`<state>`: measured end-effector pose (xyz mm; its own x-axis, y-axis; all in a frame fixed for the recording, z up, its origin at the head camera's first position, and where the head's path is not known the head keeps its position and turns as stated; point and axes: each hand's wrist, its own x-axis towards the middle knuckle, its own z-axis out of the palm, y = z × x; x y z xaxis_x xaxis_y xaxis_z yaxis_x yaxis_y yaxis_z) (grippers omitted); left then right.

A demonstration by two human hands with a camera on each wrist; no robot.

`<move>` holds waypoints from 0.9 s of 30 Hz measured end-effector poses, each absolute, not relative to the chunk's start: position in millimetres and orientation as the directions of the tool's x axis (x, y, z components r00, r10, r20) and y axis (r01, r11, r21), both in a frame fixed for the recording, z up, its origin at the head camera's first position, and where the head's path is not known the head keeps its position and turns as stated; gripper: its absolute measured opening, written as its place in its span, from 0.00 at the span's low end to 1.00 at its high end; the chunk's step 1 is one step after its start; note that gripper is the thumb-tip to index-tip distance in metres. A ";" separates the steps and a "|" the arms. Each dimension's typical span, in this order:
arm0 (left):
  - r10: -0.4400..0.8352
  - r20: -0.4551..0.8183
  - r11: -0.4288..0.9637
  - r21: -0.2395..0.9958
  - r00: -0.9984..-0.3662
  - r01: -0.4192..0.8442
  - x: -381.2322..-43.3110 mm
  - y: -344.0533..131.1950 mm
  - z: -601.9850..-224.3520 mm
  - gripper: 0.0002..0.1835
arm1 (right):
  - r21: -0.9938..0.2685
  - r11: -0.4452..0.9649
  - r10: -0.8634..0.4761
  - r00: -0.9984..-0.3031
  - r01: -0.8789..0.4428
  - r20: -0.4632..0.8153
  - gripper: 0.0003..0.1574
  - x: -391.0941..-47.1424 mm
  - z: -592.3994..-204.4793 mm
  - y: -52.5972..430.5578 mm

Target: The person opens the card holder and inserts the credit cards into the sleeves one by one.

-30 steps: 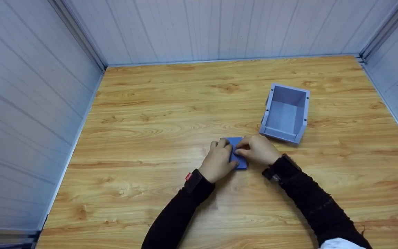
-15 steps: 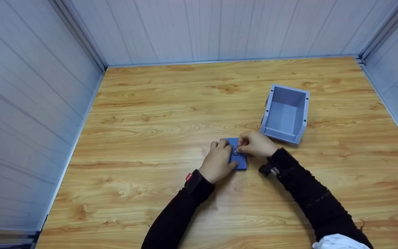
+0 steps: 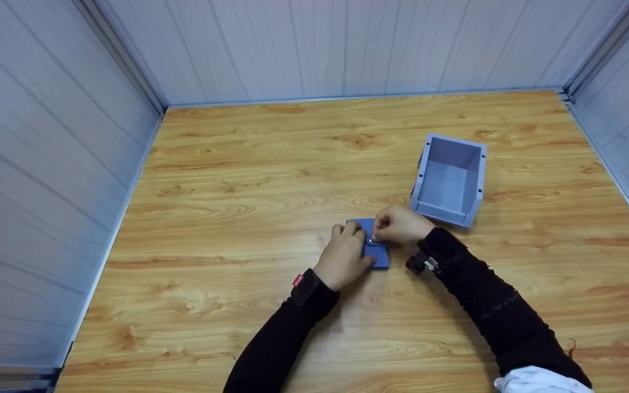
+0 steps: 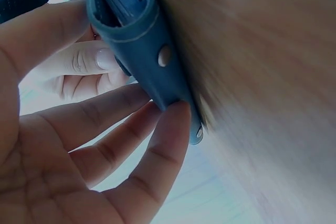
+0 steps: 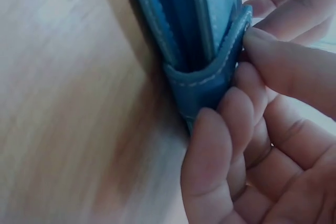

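Note:
A blue leather wallet (image 3: pixel 379 256) lies on the wooden table between both hands. My left hand (image 3: pixel 340 257) holds it down by its left side, thumb on the top face and fingertips at the edge. In the left wrist view the wallet (image 4: pixel 139 69) shows stitched layers and a metal snap (image 4: pixel 164 56). My right hand (image 3: pixel 404 225) pinches the end of the closing strap between thumb and index finger. Seen from the right wrist, that stitched strap (image 5: pixel 202 85) wraps round the wallet's side, and its pinched end is partly hidden by the thumb.
A grey plastic bin (image 3: pixel 445 212) stands just beyond the right hand, its inside facing up. Pale panel walls (image 3: pixel 314 49) border the wooden table (image 3: pixel 227 218) at the back and both sides.
My right hand has shifted slightly left and away from me, and more of the strap's end with its metal snap shows. The left hand stays on the wallet.

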<state>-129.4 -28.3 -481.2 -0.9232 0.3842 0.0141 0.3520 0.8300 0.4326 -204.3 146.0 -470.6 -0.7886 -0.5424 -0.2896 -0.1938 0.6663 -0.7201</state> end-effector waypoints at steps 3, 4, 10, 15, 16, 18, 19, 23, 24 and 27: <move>0.382 0.015 0.828 0.438 -0.924 0.350 -129.9 -28.8 -480.9 0.26 | -0.704 0.676 -0.552 -0.783 -0.218 -0.287 0.04 -205.1 -468.3 143.9; 0.382 0.018 0.828 0.437 -0.924 0.351 -130.0 -29.1 -480.9 0.26 | -0.702 0.677 -0.553 -0.782 -0.221 -0.287 0.04 -205.2 -467.7 143.2; 0.383 0.026 0.828 0.433 -0.923 0.355 -130.6 -30.2 -480.8 0.26 | -0.704 0.668 -0.560 -0.786 -0.241 -0.261 0.05 -205.6 -468.3 141.4; 0.378 0.026 0.831 0.431 -0.925 0.352 -130.0 -30.1 -479.7 0.25 | -0.717 0.655 -0.559 -0.791 -0.240 -0.246 0.05 -204.0 -470.7 142.6; 0.376 0.026 0.832 0.430 -0.926 0.350 -130.0 -30.0 -479.6 0.25 | -0.719 0.651 -0.561 -0.792 -0.243 -0.240 0.05 -203.4 -470.8 143.0; 0.373 0.025 0.836 0.425 -0.927 0.348 -130.1 -29.7 -479.2 0.25 | -0.722 0.644 -0.564 -0.794 -0.251 -0.228 0.05 -202.3 -471.5 143.7; 0.373 0.026 0.836 0.424 -0.928 0.348 -130.2 -29.6 -479.1 0.25 | -0.723 0.641 -0.566 -0.796 -0.259 -0.216 0.04 -201.5 -471.7 144.1; 0.373 0.025 0.834 0.429 -0.927 0.347 -130.4 -29.4 -479.5 0.26 | -0.731 0.625 -0.560 -0.811 -0.275 -0.173 0.05 -197.5 -475.0 146.7; 0.375 0.027 0.832 0.431 -0.927 0.350 -130.4 -29.4 -479.8 0.26 | -0.732 0.622 -0.556 -0.815 -0.278 -0.163 0.05 -196.1 -475.9 147.5; 0.379 0.028 0.829 0.434 -0.925 0.353 -130.0 -29.3 -479.9 0.25 | -0.733 0.618 -0.542 -0.830 -0.284 -0.135 0.05 -191.8 -479.8 150.9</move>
<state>-130.0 -29.3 -479.9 -0.9248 0.3793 0.0279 0.3531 0.8291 0.4335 -191.8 150.9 -479.8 -0.8296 -0.5417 -0.1354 -0.2843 0.6184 -0.7327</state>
